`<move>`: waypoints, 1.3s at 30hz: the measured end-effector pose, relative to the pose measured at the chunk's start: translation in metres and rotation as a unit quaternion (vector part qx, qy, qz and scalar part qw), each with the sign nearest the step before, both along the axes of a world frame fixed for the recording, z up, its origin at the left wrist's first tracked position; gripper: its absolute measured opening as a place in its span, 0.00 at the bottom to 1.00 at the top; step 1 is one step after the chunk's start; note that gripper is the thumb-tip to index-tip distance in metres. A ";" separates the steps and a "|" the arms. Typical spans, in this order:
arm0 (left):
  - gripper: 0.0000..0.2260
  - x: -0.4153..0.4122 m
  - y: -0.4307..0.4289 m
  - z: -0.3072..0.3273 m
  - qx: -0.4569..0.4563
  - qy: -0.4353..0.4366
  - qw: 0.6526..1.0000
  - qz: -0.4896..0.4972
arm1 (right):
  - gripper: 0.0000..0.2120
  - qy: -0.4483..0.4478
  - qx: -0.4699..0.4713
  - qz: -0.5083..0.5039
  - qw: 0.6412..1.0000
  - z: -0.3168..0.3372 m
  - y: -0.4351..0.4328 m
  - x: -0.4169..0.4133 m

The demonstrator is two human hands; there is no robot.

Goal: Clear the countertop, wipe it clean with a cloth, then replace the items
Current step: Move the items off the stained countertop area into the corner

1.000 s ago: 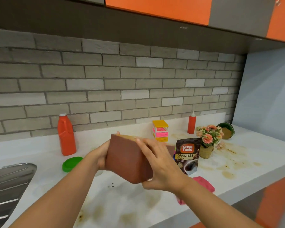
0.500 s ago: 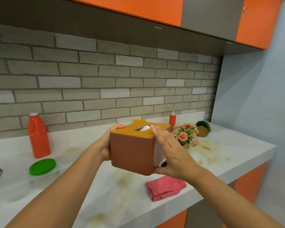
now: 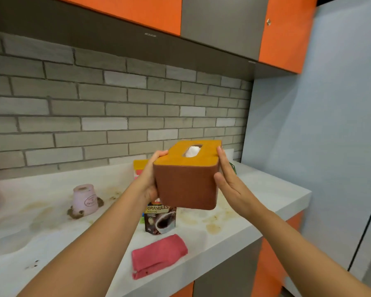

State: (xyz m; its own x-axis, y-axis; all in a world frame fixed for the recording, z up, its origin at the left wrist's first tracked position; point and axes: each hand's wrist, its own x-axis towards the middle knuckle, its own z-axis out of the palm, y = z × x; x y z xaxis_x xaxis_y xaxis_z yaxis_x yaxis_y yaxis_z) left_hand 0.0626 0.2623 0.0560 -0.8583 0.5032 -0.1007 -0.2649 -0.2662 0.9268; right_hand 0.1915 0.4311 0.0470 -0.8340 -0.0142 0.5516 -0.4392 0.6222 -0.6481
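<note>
Both hands hold the tissue box (image 3: 185,179) in the air above the countertop (image 3: 272,196): the left hand (image 3: 149,179) wraps its left side with the thumb over the yellow lid, while the right hand (image 3: 229,181) presses flat against the right wall, fingers extended. That open-palm hold looks like the weak point; if the pressure eases, the box could slide down. Directly beneath the hands stand a coffee granules pouch (image 3: 160,219) and, nearer the edge, a folded pink cloth (image 3: 159,255), both still in the wiping path. Left of the left hand, an overturned pink pot (image 3: 85,200) lies amid spilled soil, with brown stains beyond.
</note>
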 end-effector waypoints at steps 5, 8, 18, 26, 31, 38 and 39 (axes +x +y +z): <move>0.17 0.012 0.067 -0.002 0.027 0.007 0.999 -0.026 | 0.34 -0.009 -0.058 -0.011 0.998 -0.003 0.051 0.012; 0.17 0.015 0.104 -0.008 0.033 0.003 0.999 -0.043 | 0.30 -0.015 -0.083 -0.040 0.996 -0.004 0.077 0.019; 0.16 -0.015 0.219 -0.026 0.033 -0.011 0.995 -0.097 | 0.31 -0.061 -0.156 -0.127 0.978 -0.016 0.166 0.002; 0.16 -0.059 0.310 -0.031 0.031 -0.027 0.987 -0.156 | 0.33 -0.043 -0.225 -0.206 0.951 -0.024 0.237 -0.041; 0.15 -0.075 0.356 -0.041 0.026 -0.036 0.981 -0.191 | 0.35 -0.046 -0.264 -0.246 0.931 -0.034 0.274 -0.058; 0.17 -0.092 0.414 -0.060 0.016 -0.060 0.979 -0.195 | 0.35 -0.056 -0.284 -0.264 0.920 -0.050 0.333 -0.079; 0.17 -0.095 0.422 -0.061 0.013 -0.062 0.979 -0.193 | 0.35 -0.059 -0.286 -0.262 0.920 -0.052 0.343 -0.083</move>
State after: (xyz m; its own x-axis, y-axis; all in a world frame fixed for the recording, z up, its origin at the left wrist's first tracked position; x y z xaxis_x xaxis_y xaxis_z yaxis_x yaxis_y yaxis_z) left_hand -0.0321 0.6841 -0.0049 -0.5861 0.7912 -0.1745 -0.4603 -0.1478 0.8754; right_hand 0.1088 0.7739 -0.0049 -0.6971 0.6723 0.2492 -0.0822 0.2703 -0.9593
